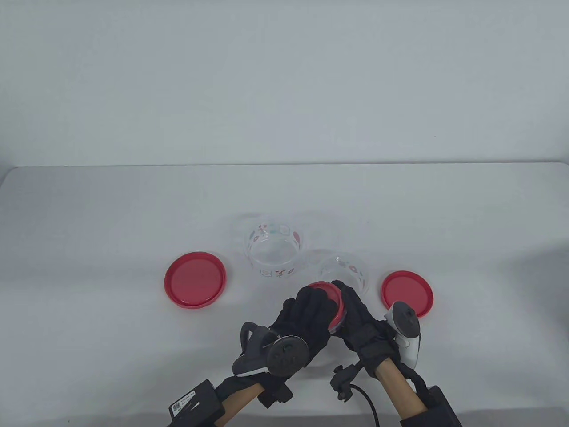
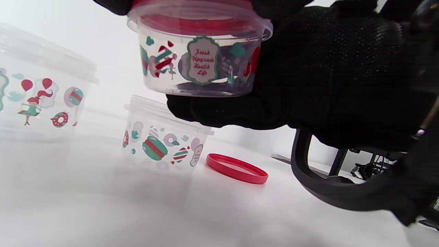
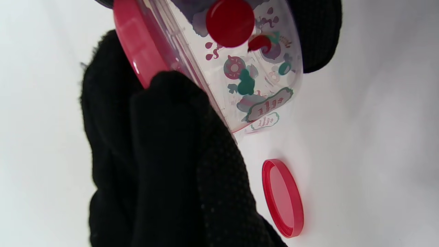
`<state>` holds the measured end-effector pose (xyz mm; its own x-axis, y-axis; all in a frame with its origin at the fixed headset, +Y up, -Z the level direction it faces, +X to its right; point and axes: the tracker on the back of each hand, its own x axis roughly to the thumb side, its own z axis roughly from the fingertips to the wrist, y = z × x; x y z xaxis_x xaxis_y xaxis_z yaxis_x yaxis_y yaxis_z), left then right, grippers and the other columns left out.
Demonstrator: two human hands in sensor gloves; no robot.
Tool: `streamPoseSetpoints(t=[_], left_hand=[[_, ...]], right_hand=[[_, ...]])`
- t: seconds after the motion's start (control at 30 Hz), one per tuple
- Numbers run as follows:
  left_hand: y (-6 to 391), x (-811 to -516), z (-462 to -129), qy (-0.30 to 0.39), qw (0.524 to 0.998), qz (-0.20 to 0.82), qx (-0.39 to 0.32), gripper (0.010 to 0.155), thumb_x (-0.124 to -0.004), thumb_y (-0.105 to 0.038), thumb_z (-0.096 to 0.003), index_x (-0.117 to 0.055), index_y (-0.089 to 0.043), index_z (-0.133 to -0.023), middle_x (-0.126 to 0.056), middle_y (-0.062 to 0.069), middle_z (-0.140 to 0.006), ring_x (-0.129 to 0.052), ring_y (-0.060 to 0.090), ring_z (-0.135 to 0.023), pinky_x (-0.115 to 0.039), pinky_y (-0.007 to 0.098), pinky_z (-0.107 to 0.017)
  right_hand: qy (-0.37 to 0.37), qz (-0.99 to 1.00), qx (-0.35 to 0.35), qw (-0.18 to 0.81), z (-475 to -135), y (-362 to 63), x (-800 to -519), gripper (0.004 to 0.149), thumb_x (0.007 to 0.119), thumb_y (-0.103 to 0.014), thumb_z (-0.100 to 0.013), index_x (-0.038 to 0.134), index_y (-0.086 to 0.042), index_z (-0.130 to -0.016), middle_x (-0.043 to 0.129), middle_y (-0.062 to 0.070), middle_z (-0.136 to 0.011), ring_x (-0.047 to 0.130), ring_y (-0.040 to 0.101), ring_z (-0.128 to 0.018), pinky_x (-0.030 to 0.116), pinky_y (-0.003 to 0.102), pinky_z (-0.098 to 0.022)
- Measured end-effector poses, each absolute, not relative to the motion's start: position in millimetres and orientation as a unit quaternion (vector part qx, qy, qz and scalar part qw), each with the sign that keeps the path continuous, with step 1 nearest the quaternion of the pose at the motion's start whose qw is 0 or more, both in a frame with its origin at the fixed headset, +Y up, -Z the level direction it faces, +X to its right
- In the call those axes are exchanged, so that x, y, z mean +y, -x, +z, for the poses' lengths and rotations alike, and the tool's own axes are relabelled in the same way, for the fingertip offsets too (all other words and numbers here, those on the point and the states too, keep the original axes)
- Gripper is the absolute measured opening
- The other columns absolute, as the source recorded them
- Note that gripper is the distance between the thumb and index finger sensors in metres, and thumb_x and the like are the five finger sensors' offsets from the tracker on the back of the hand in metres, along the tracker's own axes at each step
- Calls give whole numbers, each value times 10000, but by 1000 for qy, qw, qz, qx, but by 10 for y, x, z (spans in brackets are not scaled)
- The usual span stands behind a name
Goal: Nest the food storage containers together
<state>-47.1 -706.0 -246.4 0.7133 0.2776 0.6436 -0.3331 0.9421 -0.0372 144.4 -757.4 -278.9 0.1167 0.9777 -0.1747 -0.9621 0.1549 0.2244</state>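
A small clear printed container [image 1: 338,321] with a red lid [image 1: 329,294] is held above the table near the front. My left hand [image 1: 311,309] grips the lid from above. My right hand [image 1: 355,311] holds the container's body from the right and below. In the left wrist view the small container [image 2: 199,58] hangs clear of the table, with my right hand's glove [image 2: 308,85] under it. The right wrist view shows it tilted [image 3: 247,75] with the lid [image 3: 137,51] on. A large open container [image 1: 273,251] and a medium open one [image 1: 344,269] stand behind.
A large red lid [image 1: 195,279] lies left of the large container. A medium red lid [image 1: 406,293] lies right of my right hand, also seen in the left wrist view [image 2: 236,168] and the right wrist view [image 3: 283,197]. White table, white wall behind.
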Motion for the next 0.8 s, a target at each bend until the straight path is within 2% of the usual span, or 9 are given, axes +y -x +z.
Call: streamPoseSetpoints(t=[0.37,0.57,0.8], left_hand=[[430,-7063,-2432,-45,929,142,-339,608,-499,-427,-658,-276,-253,-1196,-298,80,-1256,-334,400,-1164,-426,573,-807],[517,-7055,-2478,-12,916,170,-364,603,-489,-445,-654,-239,-338,-1192,-222,-3,-1268,-236,324,-1193,-319,535,-850],[612,-7034,-2449,-10,893,164,-418,591,-495,-458,-643,-260,-408,-1183,-217,-57,-1269,-208,259,-1205,-255,495,-871]], right_hand=[[-19,663,133,737,-2783,-1442,-7599,618,433,-469,-678,382,-72,-1149,299,319,-1109,613,524,-881,693,545,-552],[-31,666,136,733,-2795,-1458,-7576,643,446,-494,-673,408,-56,-1142,338,326,-1101,643,522,-861,714,534,-532],[-80,684,178,703,-2842,-1496,-7526,698,467,-549,-663,476,-24,-1123,425,339,-1087,723,509,-805,761,514,-471]])
